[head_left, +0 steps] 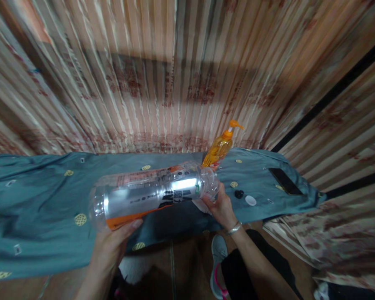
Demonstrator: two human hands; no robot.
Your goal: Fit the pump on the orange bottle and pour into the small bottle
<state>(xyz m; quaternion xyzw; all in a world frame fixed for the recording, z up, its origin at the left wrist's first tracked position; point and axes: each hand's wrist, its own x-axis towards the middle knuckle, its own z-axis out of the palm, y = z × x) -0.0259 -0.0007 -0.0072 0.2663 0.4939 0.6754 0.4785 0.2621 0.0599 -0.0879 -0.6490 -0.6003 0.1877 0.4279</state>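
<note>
Fingers [133, 225] of the left hand [111, 241] and right hand [220, 205] clamp the bottle [153, 193] over the cloth [59, 200], at its seven and three o'clock. From far, I judge: swinging its neck [209, 179] toward two o'clock could topple the pump [218, 148].

Hands [221, 205] hold clear bottle [153, 196] sideways; pump bottle [219, 149] beyond, phone [285, 181] at right.

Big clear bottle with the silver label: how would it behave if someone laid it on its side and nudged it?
The bottle would likely roll, since its body is round. It is probably light for its size: it looks like clear plastic, and no liquid shows in its see-through base. Its shiny surface may feel slippery.
</note>
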